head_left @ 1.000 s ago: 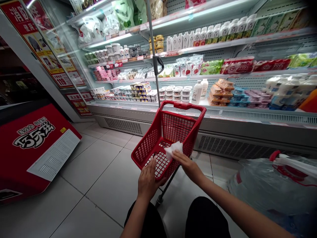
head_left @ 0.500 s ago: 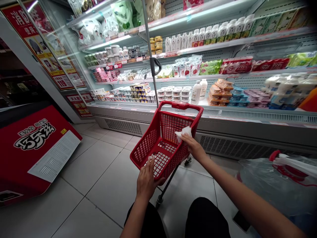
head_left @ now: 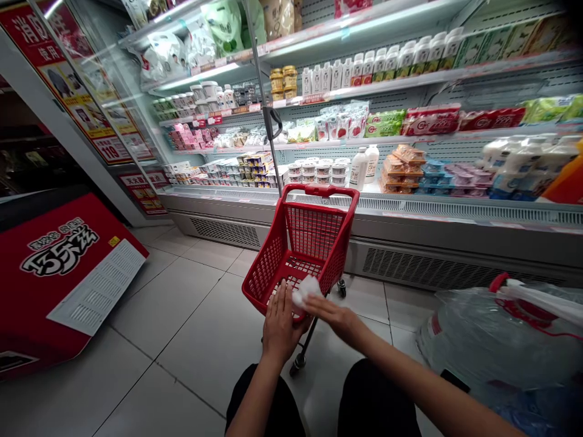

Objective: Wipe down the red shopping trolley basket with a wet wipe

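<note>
A small red plastic shopping cart (head_left: 314,229) with lattice walls stands in front of me, its handle bar on the far side. My left hand (head_left: 279,325) grips the cart's near rim, fingers extended over it into the basket and the thumb on the outside. A crumpled white tissue (head_left: 306,290) is in my right hand (head_left: 328,312), pressed against the near right corner of the rim. My right fingertips lie close beside my left hand. The underside of the tissue is hidden.
Beyond the cart runs a refrigerated shelf unit (head_left: 410,209) with bottles, cups and packs. A red slanted freezer (head_left: 118,285) stands at left. At right sits a big clear plastic bottle (head_left: 492,340) with a red handle, and a dark phone (head_left: 455,381) lies near it.
My right hand has slid the tissue along the right rim, from near the far end toward me, to the near corner. The cart has shifted slightly; my left hand stays on the near rim.
</note>
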Available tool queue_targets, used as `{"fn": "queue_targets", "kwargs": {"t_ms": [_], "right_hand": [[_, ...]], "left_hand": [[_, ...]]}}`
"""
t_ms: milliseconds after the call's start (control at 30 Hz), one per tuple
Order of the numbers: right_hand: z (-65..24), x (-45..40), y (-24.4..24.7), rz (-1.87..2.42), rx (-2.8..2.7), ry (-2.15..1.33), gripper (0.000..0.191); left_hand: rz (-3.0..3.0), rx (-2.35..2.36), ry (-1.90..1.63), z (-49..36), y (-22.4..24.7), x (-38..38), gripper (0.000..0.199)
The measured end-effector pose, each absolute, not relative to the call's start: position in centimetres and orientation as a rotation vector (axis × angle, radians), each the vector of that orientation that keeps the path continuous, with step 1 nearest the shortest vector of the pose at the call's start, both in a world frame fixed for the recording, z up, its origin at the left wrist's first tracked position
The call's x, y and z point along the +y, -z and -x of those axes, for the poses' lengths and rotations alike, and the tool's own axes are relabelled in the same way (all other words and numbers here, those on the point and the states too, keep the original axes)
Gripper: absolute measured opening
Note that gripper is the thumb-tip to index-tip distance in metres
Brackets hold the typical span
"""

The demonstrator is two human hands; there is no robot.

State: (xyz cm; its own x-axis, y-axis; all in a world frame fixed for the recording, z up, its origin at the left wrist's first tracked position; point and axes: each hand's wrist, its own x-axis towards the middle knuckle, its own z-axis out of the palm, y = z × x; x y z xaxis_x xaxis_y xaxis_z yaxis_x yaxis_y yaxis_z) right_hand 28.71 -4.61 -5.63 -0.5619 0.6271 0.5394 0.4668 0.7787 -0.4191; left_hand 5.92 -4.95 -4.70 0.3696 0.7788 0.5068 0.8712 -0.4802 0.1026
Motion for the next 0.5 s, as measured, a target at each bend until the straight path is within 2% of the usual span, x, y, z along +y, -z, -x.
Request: {"fn": "queue_targets", "kwargs": {"t_ms": [133,267,500], "right_hand": [[-32.7,-0.1,4.7,1.013,-2.113,-0.297,0.07],[-33.3,1.7,5.2,1.094,-1.969,-0.273,0.066],[-29.2,-4.9,7.5,1.107,-1.993,-0.166,0.077]], "left_hand": [[2.561,-1.261,0.498,-3.0,2.9,-2.8,0.096],[2.493,-1.329,0.423,0.1,2.3,0.1,0.093],[2.377,-1.49,0.477,-2.0,4.2,0.5,0.088]]}}
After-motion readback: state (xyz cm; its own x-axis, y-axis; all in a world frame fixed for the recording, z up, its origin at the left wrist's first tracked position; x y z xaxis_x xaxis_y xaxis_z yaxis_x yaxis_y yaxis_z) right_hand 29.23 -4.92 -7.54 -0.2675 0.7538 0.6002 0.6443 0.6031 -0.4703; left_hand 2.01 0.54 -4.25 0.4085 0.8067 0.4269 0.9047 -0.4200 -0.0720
